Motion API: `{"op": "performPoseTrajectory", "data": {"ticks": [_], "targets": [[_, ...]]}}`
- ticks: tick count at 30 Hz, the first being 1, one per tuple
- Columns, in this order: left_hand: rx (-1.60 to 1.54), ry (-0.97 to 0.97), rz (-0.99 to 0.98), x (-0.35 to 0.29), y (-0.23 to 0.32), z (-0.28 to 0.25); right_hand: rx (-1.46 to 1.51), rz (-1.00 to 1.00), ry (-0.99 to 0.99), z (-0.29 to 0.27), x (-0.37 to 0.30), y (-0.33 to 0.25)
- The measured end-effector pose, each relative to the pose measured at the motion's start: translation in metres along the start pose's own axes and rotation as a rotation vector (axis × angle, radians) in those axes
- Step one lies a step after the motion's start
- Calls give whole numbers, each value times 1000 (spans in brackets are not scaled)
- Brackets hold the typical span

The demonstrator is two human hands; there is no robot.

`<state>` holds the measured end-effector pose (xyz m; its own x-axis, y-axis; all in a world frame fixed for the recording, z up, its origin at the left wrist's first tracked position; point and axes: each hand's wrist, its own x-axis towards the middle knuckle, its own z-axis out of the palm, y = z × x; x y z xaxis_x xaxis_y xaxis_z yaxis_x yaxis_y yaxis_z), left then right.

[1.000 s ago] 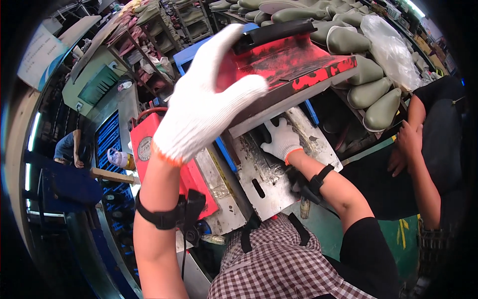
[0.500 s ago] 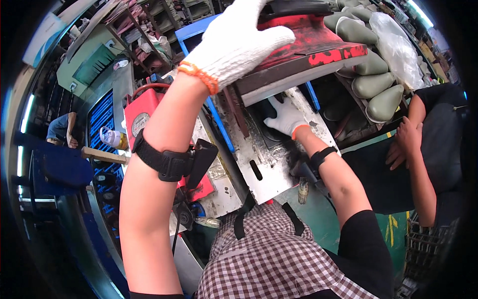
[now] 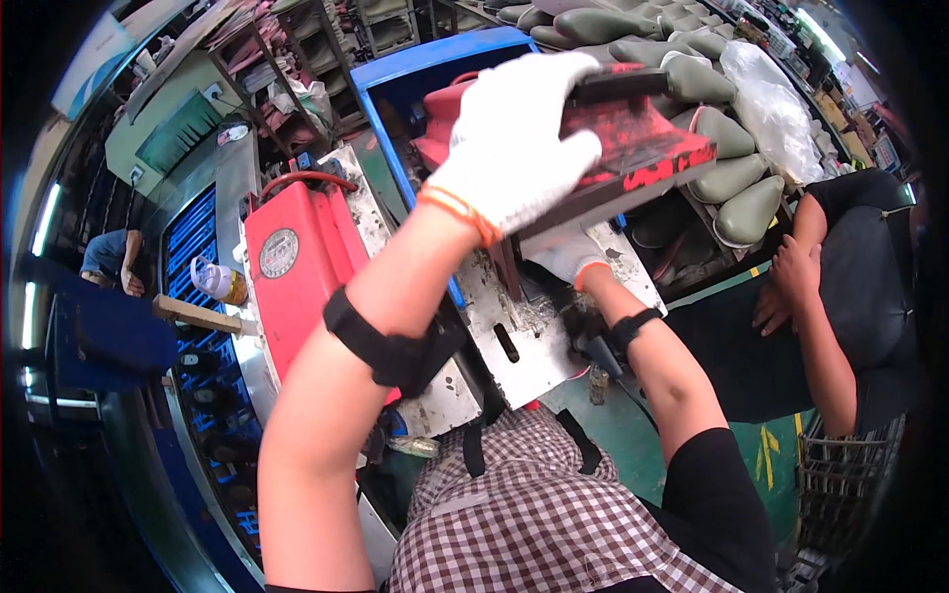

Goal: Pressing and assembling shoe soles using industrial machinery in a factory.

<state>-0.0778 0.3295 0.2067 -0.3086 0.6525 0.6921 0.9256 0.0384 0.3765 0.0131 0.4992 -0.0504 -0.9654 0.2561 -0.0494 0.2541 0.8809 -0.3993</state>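
Note:
My left hand, in a white knit glove with an orange cuff, grips the left side of a worn red press head. Its fingers lie by a black bar on top, and its thumb is lower, against the head. My right hand, gloved likewise, reaches low under the head, over the press's scuffed white bed. The head and my left wrist hide most of its fingers, so what it touches does not show. Both my forearms carry black straps with small dark devices.
Grey-green shoe-shaped pieces and a clear plastic bag are piled at right. A person's arms rest close beside me there. A blue frame surrounds the press. At left are a red machine cover and a plastic bottle.
My left hand and the press head have come lower and nearer to me. My right hand, whose spread fingers showed on the bed before, is now partly covered.

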Motion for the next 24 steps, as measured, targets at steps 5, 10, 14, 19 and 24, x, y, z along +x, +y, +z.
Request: {"op": "performPoseTrajectory", "data": {"ticks": [5,10,14,19,24], "targets": [[36,-37,-11,-57,19,36,263,331,100,-50,-89,18],[47,-37,62,-122,25,82,384,402,797,6,-205,45],[60,5,174,-172,10,133,1044,851,320,38,-268,23],[48,-11,202,-207,5,164,1745,817,71,43,-283,-10],[64,-101,174,-231,-9,169,1782,1074,-14,49,-273,10]]}}
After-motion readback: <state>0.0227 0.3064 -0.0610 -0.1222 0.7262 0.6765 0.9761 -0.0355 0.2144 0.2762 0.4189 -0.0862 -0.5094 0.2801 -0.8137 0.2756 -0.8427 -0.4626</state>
